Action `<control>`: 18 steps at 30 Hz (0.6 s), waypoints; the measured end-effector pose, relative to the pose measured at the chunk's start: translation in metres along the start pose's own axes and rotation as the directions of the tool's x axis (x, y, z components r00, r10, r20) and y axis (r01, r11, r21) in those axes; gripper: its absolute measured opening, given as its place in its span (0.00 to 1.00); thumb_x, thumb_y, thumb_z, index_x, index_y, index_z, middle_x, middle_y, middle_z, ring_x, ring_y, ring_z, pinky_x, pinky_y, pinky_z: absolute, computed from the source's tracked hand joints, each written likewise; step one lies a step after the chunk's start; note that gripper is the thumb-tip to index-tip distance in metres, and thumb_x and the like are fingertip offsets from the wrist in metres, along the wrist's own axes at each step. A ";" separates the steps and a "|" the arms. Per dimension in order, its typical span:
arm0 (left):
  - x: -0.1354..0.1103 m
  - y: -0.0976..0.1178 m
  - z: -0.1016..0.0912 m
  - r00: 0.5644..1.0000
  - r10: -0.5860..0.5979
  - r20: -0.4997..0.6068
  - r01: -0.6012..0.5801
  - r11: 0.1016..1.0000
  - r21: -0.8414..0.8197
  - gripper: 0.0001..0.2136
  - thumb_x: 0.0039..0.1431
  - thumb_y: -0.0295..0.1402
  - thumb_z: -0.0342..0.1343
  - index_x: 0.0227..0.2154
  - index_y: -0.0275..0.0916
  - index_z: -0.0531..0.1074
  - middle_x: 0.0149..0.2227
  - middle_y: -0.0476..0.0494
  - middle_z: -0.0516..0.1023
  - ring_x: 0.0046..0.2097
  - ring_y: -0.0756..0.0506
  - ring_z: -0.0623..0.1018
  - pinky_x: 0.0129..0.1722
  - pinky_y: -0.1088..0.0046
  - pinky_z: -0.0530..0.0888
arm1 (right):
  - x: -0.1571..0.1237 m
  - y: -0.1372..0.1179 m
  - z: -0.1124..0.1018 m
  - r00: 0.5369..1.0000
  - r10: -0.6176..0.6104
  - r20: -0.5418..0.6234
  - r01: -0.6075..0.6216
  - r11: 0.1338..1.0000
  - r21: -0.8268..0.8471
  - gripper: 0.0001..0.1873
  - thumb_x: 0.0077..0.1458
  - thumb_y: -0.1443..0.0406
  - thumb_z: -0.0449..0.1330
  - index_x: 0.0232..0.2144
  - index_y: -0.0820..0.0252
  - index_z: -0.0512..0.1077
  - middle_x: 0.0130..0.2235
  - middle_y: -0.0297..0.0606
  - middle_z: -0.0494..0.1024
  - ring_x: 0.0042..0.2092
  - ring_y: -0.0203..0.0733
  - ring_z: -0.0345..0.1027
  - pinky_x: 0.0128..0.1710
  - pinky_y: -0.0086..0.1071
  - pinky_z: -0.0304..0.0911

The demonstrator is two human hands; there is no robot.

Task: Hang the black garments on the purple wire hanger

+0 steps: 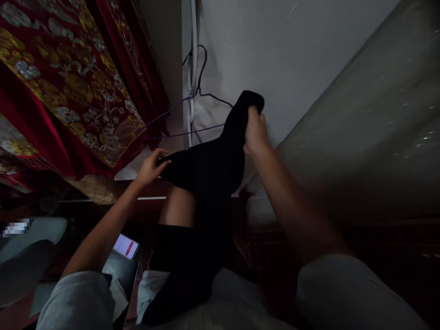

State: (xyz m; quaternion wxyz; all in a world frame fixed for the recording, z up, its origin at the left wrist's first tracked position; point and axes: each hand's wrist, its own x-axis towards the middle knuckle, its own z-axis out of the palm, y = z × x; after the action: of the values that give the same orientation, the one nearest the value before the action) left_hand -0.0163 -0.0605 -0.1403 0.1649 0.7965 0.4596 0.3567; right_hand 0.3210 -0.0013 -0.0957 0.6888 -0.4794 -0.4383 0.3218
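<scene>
A black garment (206,169) hangs between my two hands in front of a white wall. My right hand (255,130) is closed on its upper end, lifted toward a purple wire hanger (192,98) that hangs on the wall. My left hand (150,167) pinches the garment's lower left edge. The rest of the black cloth drops down over my lap, and a bare knee (178,206) shows behind it.
A red and gold embroidered cloth (68,78) hangs at the upper left. A phone with a lit screen (126,246) lies at the lower left. A large grey-green surface (371,137) fills the right side. A white cord (193,59) runs down the wall.
</scene>
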 end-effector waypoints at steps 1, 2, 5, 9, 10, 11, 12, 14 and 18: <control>0.000 0.002 -0.016 1.000 0.010 -0.014 -0.009 0.999 0.054 0.16 0.64 0.43 0.58 0.47 0.36 0.75 0.41 0.41 0.81 0.43 0.43 0.79 0.46 0.70 0.72 | 0.001 0.009 0.006 0.998 0.038 -0.041 -0.038 0.999 0.002 0.20 0.65 0.49 0.52 0.36 0.58 0.72 0.36 0.38 0.75 0.43 0.43 0.74 0.45 0.37 0.71; 0.001 0.006 -0.031 1.000 0.019 0.009 -0.019 0.994 0.108 0.15 0.65 0.44 0.57 0.42 0.36 0.76 0.40 0.42 0.81 0.41 0.43 0.79 0.45 0.70 0.71 | 0.001 0.018 0.013 0.996 0.070 -0.046 -0.071 0.997 -0.005 0.20 0.66 0.49 0.52 0.37 0.58 0.73 0.37 0.39 0.77 0.46 0.45 0.74 0.48 0.38 0.71; -0.002 0.020 -0.066 0.991 0.007 0.131 -0.039 0.970 0.240 0.19 0.67 0.47 0.55 0.30 0.35 0.76 0.28 0.47 0.76 0.31 0.48 0.73 0.36 0.72 0.66 | -0.002 0.037 0.036 0.974 0.131 0.187 -0.114 0.988 -0.100 0.24 0.67 0.48 0.49 0.35 0.59 0.74 0.37 0.42 0.78 0.51 0.49 0.73 0.53 0.41 0.68; -0.014 0.029 -0.084 0.959 -0.053 0.279 -0.013 0.973 0.228 0.22 0.68 0.46 0.52 0.23 0.36 0.70 0.22 0.51 0.67 0.27 0.51 0.65 0.31 0.74 0.62 | -0.004 0.046 0.045 0.919 0.195 0.343 -0.062 0.930 -0.362 0.23 0.64 0.49 0.55 0.24 0.57 0.69 0.27 0.39 0.72 0.40 0.48 0.72 0.45 0.39 0.67; -0.018 0.027 -0.083 0.939 -0.071 0.337 0.001 0.979 0.203 0.21 0.68 0.46 0.52 0.24 0.36 0.71 0.23 0.51 0.69 0.28 0.51 0.67 0.32 0.75 0.64 | -0.004 0.046 0.041 0.932 0.188 0.311 -0.045 0.909 -0.414 0.23 0.62 0.50 0.58 0.21 0.57 0.67 0.24 0.37 0.69 0.36 0.46 0.70 0.41 0.37 0.65; -0.021 0.025 -0.081 0.910 -0.093 0.405 0.016 0.982 0.189 0.20 0.67 0.45 0.52 0.25 0.36 0.72 0.25 0.50 0.71 0.29 0.50 0.69 0.33 0.75 0.65 | -0.005 0.045 0.035 0.948 0.167 0.272 -0.028 0.891 -0.453 0.23 0.60 0.51 0.61 0.20 0.56 0.65 0.22 0.34 0.65 0.32 0.44 0.67 0.36 0.35 0.62; -0.024 0.022 -0.078 0.870 -0.126 0.476 0.034 0.980 0.196 0.17 0.67 0.43 0.53 0.27 0.37 0.73 0.27 0.50 0.74 0.31 0.49 0.72 0.34 0.76 0.67 | -0.005 0.043 0.027 0.961 0.140 0.238 -0.009 0.877 -0.480 0.23 0.58 0.52 0.63 0.18 0.56 0.62 0.21 0.32 0.62 0.29 0.41 0.63 0.32 0.34 0.59; -0.028 0.015 -0.071 0.783 -0.235 0.576 0.076 0.955 0.286 0.11 0.64 0.37 0.54 0.31 0.38 0.76 0.31 0.48 0.80 0.34 0.48 0.76 0.35 0.76 0.68 | -0.006 0.035 0.007 0.967 0.083 0.240 0.050 0.864 -0.501 0.24 0.54 0.55 0.66 0.17 0.56 0.60 0.19 0.30 0.57 0.25 0.36 0.56 0.27 0.32 0.52; -0.016 0.016 -0.060 0.864 -0.322 0.388 0.081 0.849 0.522 0.11 0.63 0.28 0.51 0.39 0.39 0.79 0.35 0.40 0.83 0.36 0.43 0.81 0.37 0.73 0.70 | -0.010 0.011 -0.033 0.943 -0.047 0.328 0.214 0.843 -0.494 0.22 0.53 0.53 0.64 0.17 0.57 0.61 0.20 0.30 0.57 0.25 0.35 0.54 0.24 0.30 0.46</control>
State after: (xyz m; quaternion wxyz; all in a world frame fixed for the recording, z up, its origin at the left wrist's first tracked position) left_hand -0.0547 -0.0861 -0.0960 0.1001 0.8188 0.5652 0.0090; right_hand 0.3464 -0.0184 -0.1138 0.4771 -0.5620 -0.6415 0.2121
